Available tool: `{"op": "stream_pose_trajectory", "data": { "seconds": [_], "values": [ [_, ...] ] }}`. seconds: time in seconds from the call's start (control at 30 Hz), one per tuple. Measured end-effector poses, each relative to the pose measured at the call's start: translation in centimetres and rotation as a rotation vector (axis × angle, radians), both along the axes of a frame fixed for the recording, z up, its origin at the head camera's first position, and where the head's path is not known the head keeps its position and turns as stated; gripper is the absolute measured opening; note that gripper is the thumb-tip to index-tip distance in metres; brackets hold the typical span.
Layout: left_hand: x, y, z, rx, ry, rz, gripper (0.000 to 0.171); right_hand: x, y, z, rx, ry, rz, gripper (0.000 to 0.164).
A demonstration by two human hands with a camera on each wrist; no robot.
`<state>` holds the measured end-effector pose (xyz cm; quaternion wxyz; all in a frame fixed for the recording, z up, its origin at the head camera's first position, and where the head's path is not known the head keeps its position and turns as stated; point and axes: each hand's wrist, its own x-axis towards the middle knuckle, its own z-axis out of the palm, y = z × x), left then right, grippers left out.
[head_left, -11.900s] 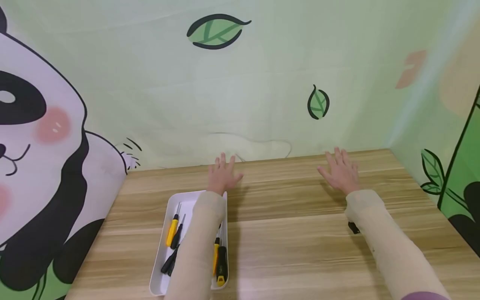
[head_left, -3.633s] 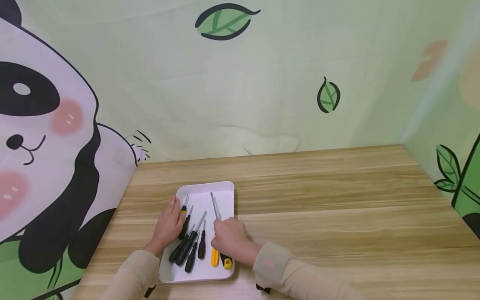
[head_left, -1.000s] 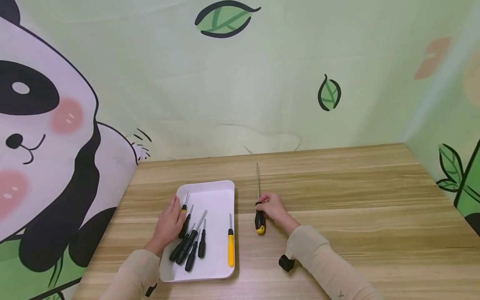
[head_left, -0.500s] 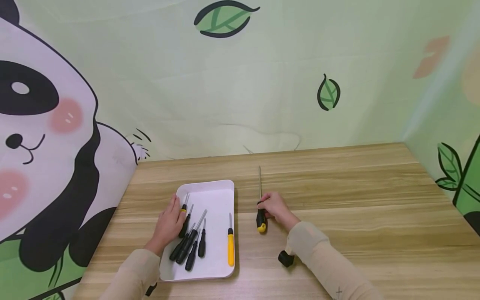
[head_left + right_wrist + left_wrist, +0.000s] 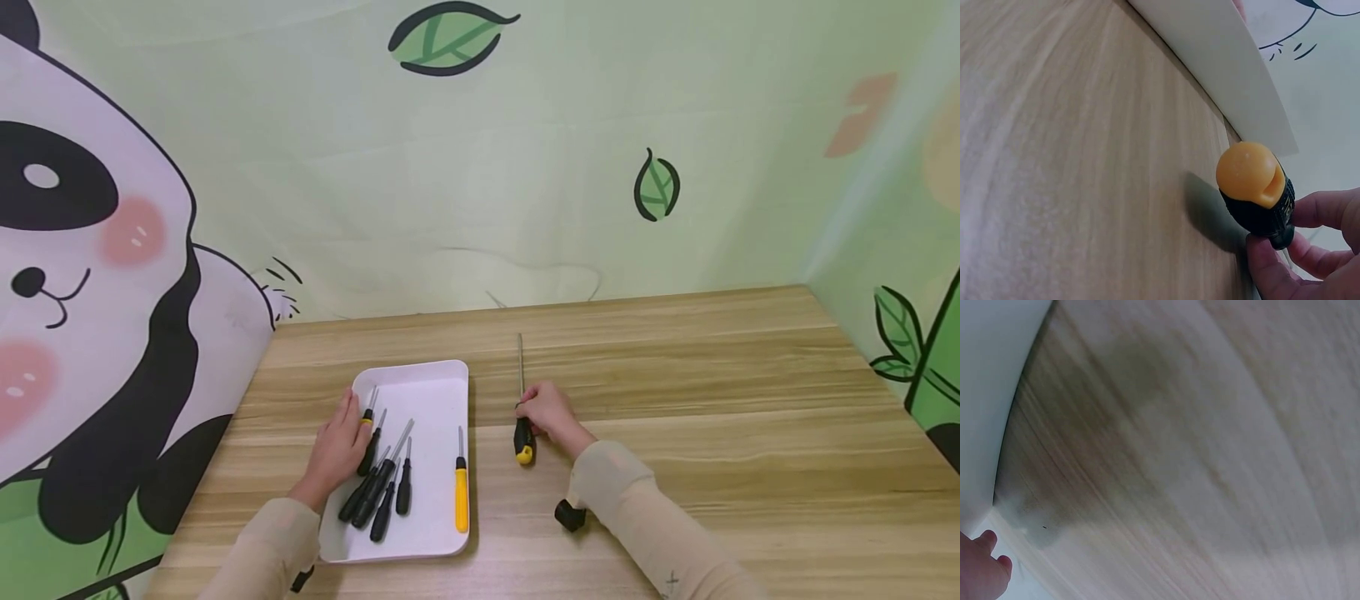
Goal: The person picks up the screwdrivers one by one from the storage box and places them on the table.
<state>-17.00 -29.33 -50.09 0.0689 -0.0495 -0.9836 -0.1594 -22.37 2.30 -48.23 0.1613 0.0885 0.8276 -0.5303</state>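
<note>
My right hand pinches a black-and-yellow screwdriver by the front of its handle, right of the white tray. Its long shaft points to the far edge of the table. In the right wrist view, the thumb and fingers close round the black handle, and the yellow butt end faces the camera; a shadow falls on the wood beside it. My left hand rests along the tray's left rim with fairly straight fingers. Only some of its fingertips show in the left wrist view.
Several black-handled screwdrivers lie in the tray's left half, partly overlapping. A yellow-handled screwdriver lies along its right wall. The wooden table meets a printed wall cloth at the back. A black wrist device hangs below my right cuff.
Both hands were spread over the far table first. Later my right hand gripped the screwdriver inside the tray and carried it out to the right. Over the last half second almost nothing moved.
</note>
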Motion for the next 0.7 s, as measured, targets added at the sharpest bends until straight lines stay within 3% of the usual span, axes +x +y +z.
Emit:
{"op": "stream_pose_trajectory", "data": {
  "seconds": [0.37, 0.7],
  "values": [
    [0.06, 0.18, 0.24, -0.005, -0.010, 0.005, 0.053, 0.23, -0.20, 0.04, 0.083, 0.062, 0.010, 0.009],
    [0.05, 0.11, 0.24, -0.001, -0.019, 0.008, 0.053, 0.07, -0.13, -0.36, 0.050, 0.061, -0.001, 0.014]
  ]
}}
